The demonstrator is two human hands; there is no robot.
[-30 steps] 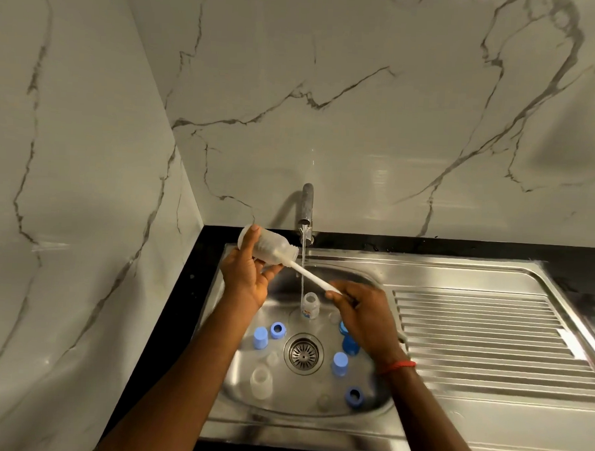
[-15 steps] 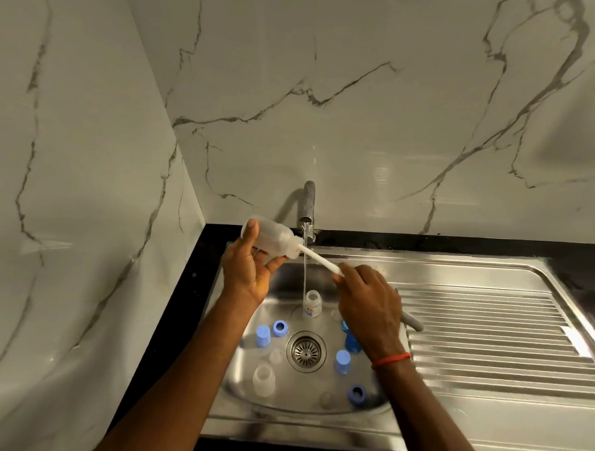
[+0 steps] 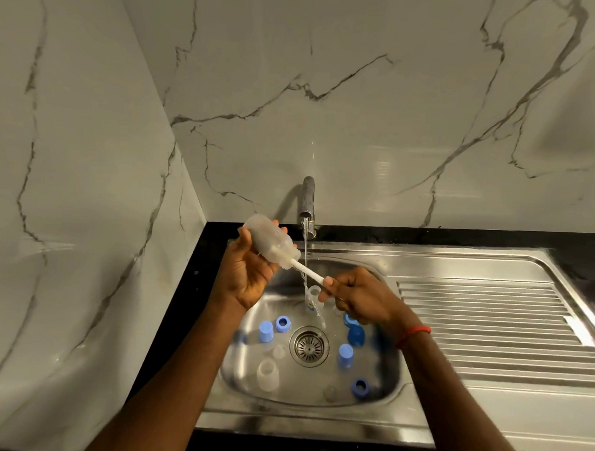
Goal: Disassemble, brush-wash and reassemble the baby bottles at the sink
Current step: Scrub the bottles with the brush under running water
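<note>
Head view. Left hand wraps the clear bottle and holds it tilted above the far-left corner of the sink, mouth pointing right and down toward the stream running from the tap. Right hand grips the white brush handle; the brush head sits inside the bottle, a pale mass showing through the wall. Step in hand, by my reading: brush-washing this bottle's interior. Loose in the basin around the drain: blue caps, blue rings, a second clear bottle near-left, a small bottle under the stream. Disassembly looks done, most washing pending, reassembly not begun. Next move likely calls for drawing the brush out along the bottle's axis, then swinging the mouth under the water to rinse. Wet plastic will be slippery, so the left grip needs to be firm.
</note>
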